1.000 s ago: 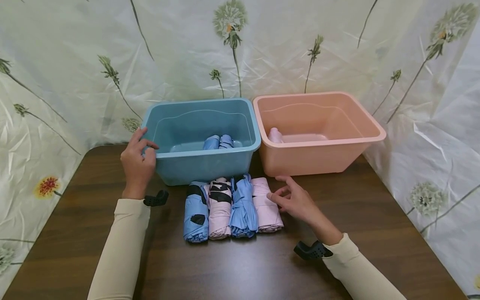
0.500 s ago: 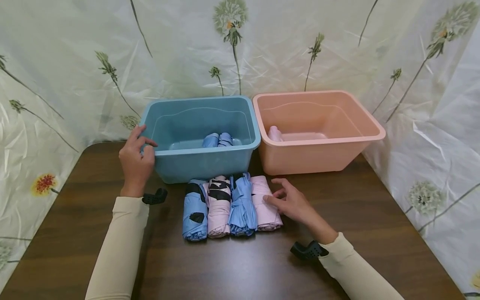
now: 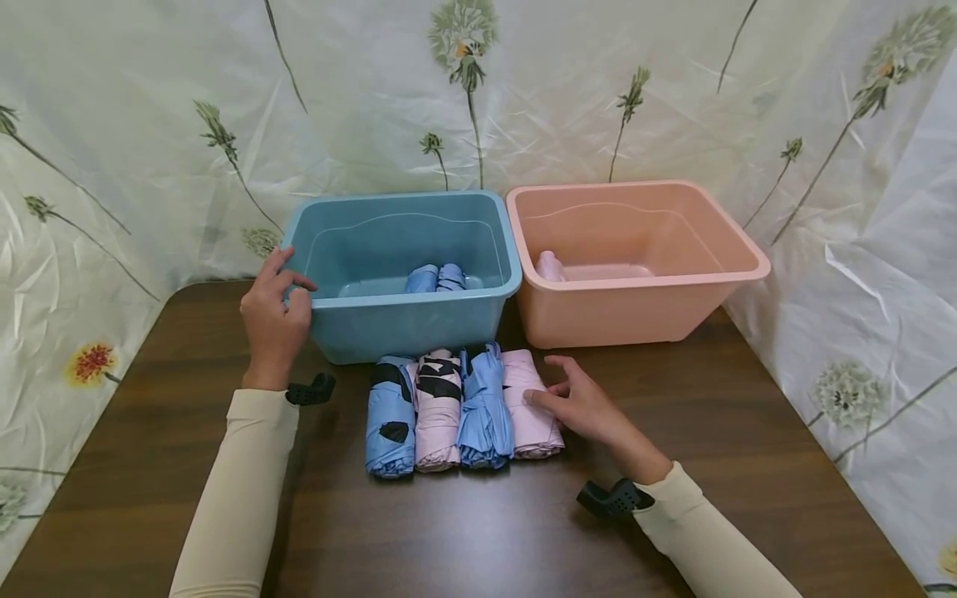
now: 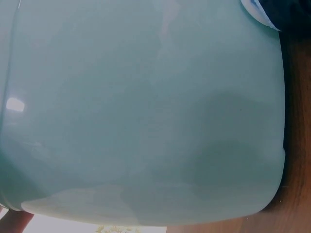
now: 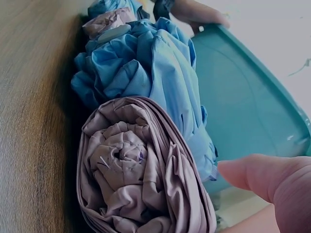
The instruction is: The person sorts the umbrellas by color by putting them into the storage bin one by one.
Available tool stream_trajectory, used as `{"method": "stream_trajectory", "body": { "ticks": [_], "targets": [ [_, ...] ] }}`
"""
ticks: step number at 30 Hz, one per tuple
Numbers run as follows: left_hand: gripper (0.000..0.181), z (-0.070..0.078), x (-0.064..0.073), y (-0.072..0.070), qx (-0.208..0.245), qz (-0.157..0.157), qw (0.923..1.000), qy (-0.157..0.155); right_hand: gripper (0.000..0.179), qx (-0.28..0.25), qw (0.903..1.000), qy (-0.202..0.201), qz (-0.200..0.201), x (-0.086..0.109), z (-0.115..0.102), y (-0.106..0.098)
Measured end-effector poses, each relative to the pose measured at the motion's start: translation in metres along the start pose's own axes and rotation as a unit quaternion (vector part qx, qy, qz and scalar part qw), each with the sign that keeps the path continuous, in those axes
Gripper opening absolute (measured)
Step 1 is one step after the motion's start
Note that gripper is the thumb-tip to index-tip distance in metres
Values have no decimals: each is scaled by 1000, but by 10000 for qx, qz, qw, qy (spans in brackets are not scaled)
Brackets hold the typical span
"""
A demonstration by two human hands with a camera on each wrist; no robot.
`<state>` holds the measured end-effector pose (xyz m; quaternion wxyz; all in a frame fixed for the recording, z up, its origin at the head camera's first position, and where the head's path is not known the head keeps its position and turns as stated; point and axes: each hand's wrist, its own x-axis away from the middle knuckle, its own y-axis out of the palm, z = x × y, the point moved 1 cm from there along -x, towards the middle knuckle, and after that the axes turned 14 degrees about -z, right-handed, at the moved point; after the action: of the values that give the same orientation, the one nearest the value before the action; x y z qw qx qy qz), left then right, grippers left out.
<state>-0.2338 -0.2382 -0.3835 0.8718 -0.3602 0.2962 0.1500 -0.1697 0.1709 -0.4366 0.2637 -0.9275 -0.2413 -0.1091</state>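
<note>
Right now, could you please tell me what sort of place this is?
Probably an indoor tabletop work corner: a brown table bears a blue tub and a pink tub, with flower-printed sheeting behind.

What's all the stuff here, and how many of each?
blue tub: 1, blue, left of the peach tub
peach tub: 1, peach, on the table
rolled bundles: 4, two blue, two pink, before the tubs
blue rolls: 2, blue, inside the blue tub
pink roll: 1, pink, inside the peach tub
table: 1, brown, under the tubs
flowery sheet: 1, pale, behind the table
left hand: 1, bare, holding the blue tub's rim
right hand: 1, bare, by the rightmost bundle
sleeves: 2, cream, behind the hands
wrist gadgets: 2, black, one per cuff
</note>
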Motion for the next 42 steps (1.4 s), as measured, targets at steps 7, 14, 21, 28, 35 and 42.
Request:
{"method": "stream_trajectory", "body": {
  "ticks": [7,14,21,28,35,42],
  "targets": [
    [34,-1,3,-3,40,29,10000,-7,74,207,9997,18,-98,-3,-5,5],
    [34,-1,4,-5,44,49,10000,-17,72,215,9996,-62,-198,-5,-9,9],
    [33,-2,3,-4,3,63,10000,16,72,-3,9998,-56,-206,-4,-10,7],
    [33,0,2,-3,23,65,10000,0,65,122,9992,-190,-324,-5,-11,6],
    [34,0,2,0,-4,53,10000,-17,51,473,9956,-576,-568,-4,-9,6],
    [33,1,1,0,47,97,9999,73,50,698,9937,-684,-544,-5,-9,8]
  ]
}}
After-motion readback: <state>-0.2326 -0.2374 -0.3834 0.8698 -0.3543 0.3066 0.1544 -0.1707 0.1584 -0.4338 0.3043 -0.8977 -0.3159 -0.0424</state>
